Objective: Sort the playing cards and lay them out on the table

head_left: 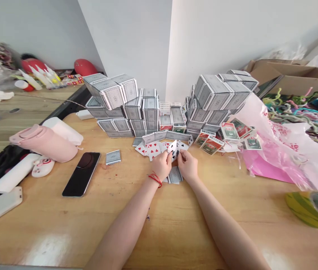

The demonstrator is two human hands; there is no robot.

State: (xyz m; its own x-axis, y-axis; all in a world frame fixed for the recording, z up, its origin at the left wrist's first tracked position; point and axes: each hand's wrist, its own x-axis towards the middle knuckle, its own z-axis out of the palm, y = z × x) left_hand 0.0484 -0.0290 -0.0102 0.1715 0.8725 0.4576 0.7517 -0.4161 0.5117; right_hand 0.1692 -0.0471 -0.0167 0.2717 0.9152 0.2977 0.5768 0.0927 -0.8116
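Both hands meet at the middle of the wooden table. My left hand (162,164), with a red string bracelet at its wrist, pinches a playing card (172,149) that stands tilted, its black pips showing. Close beside it, my right hand (187,164) has its fingers closed on the edge of another black-suited card (182,145). Face-up cards with red hearts (153,149) fan out just beyond the left hand. Patterned card backs (175,175) lie on the table between the wrists. A low row of folded cards (154,137) stands behind the fan.
Block stacks of folded cards rise at left (113,93) and right (215,93). Boxed card decks (210,144) lie right of my hands. Leftward are a small card piece (113,157), a phone (82,174) and a pink bottle (44,142). Green-yellow tape (302,210) sits at far right.
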